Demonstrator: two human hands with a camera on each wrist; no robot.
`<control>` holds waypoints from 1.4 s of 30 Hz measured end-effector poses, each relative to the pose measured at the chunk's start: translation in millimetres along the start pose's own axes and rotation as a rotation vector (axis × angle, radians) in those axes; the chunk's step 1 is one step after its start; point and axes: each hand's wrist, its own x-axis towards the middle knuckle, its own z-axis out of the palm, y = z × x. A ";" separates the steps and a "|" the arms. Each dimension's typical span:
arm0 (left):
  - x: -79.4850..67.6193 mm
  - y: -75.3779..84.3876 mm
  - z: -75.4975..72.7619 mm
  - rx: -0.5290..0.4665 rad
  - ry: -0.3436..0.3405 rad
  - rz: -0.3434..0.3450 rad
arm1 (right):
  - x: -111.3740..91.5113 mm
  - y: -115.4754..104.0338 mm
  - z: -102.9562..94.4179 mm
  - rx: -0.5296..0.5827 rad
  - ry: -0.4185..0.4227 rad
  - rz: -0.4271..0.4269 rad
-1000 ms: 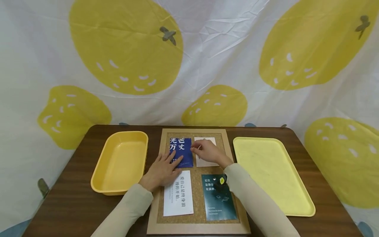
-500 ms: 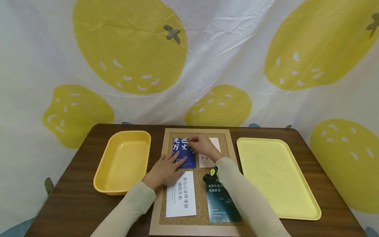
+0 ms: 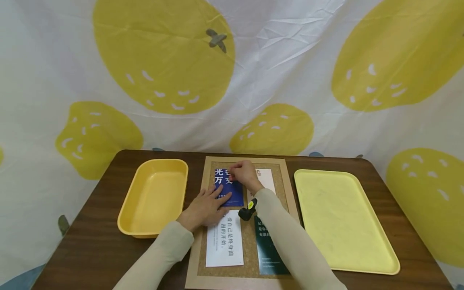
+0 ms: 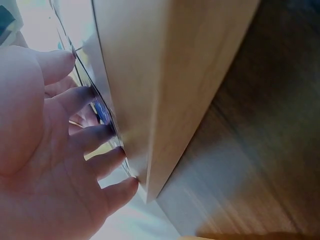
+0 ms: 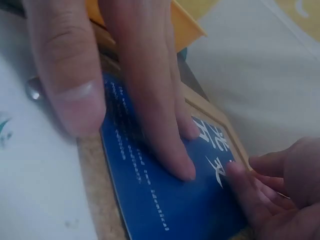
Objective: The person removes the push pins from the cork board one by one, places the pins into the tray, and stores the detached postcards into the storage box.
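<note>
Across the lower left of a blue card (image 3: 235,196) on a framed cork board (image 3: 250,262), my left hand (image 3: 207,206) lies with fingers spread. Its fingers press the card flat in the right wrist view. My right hand (image 3: 245,174) bends over the card's upper right, thumb and fingertips close together at the printed characters. I cannot tell whether a small thing sits between those fingertips. Below, a white card (image 3: 224,253) with dark writing lies on the cork. A round silver pin head (image 5: 35,89) shows beside the left thumb in the right wrist view.
A pale card (image 3: 267,179) and a dark green card (image 3: 270,262) lie on the board's right half, partly hidden by the right arm. An orange-yellow tub (image 3: 125,217) stands left of the board, a flat yellow tray (image 3: 337,217) right of it, on the brown table (image 3: 79,241).
My right hand has moved left and slightly up, from the pale card's left edge onto the blue card's upper right. My left hand stays on the blue card while the head view shifts slightly.
</note>
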 end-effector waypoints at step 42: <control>-6.7 -0.1 -3.8 -0.001 -0.021 -0.013 | 3.3 19.7 25.0 -0.149 0.202 -0.154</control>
